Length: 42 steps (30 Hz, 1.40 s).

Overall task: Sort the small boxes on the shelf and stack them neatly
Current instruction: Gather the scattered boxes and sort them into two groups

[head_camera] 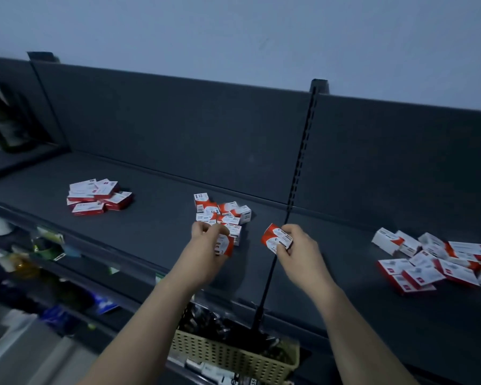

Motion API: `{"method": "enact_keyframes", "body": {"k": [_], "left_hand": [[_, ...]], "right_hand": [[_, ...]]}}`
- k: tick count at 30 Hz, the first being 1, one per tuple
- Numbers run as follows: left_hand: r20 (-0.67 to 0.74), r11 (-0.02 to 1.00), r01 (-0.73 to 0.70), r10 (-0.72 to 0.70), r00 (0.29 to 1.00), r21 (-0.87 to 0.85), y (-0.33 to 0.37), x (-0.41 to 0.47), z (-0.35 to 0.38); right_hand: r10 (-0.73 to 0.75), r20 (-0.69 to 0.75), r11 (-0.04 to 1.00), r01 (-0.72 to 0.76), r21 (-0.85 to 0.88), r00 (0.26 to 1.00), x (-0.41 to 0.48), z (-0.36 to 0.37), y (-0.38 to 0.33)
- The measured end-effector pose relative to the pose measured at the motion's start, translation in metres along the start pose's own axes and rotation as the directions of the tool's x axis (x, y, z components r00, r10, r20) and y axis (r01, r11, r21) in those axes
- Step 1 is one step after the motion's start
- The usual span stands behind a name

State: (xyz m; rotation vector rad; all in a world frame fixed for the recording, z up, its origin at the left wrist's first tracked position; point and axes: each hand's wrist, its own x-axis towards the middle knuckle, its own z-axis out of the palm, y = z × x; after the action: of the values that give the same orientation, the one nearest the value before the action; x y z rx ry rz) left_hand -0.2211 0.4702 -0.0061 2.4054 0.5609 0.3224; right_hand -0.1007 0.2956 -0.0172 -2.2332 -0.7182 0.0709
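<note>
Left hand (pixel 206 255) grip pinches one box (pixel 224 245) | right hand (pixel 301 255) grip pinches another box (pixel 277 239) | three piles (pixel 225 212) on shelf (pixel 150 232)

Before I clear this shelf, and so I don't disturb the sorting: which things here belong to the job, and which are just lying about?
Job:
left pile of boxes
middle heap of small boxes
right pile of boxes
one box in the left grip
another box in the right grip
shelf

Lying about:
beige basket below
goods on lower shelves, left
</note>
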Motion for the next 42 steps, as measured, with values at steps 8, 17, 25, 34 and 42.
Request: {"method": "enact_keyframes", "body": {"k": [8, 17, 25, 34, 42], "left_hand": [[0.006, 0.995, 0.046, -0.046, 0.999, 0.087, -0.032, 0.023, -0.006], [-0.109, 0.968, 0.114, -0.091, 0.990, 0.225, -0.047, 0.048, 0.003], [-0.174, 0.965, 0.123, -0.084, 0.981, 0.231, -0.044, 0.057, 0.009], [-0.268, 0.947, -0.120, 0.203, 0.942, 0.298, -0.014, 0.071, 0.012], [-0.134, 0.877, -0.339, 0.402, 0.906, 0.341, 0.023, 0.074, 0.030]], "right_hand": [[0.040, 0.057, 0.998, -0.038, -0.041, 0.998, 0.037, 0.036, -0.012], [0.050, 0.104, 0.995, -0.041, -0.086, 0.993, 0.076, 0.062, -0.006], [-0.048, 0.107, 0.994, 0.058, -0.097, 0.993, 0.084, 0.068, 0.003], [-0.147, 0.042, 0.943, 0.153, -0.294, 0.988, 0.065, 0.030, -0.004], [-0.145, -0.163, 0.927, 0.076, -0.367, 0.976, 0.021, -0.004, 0.000]]}}
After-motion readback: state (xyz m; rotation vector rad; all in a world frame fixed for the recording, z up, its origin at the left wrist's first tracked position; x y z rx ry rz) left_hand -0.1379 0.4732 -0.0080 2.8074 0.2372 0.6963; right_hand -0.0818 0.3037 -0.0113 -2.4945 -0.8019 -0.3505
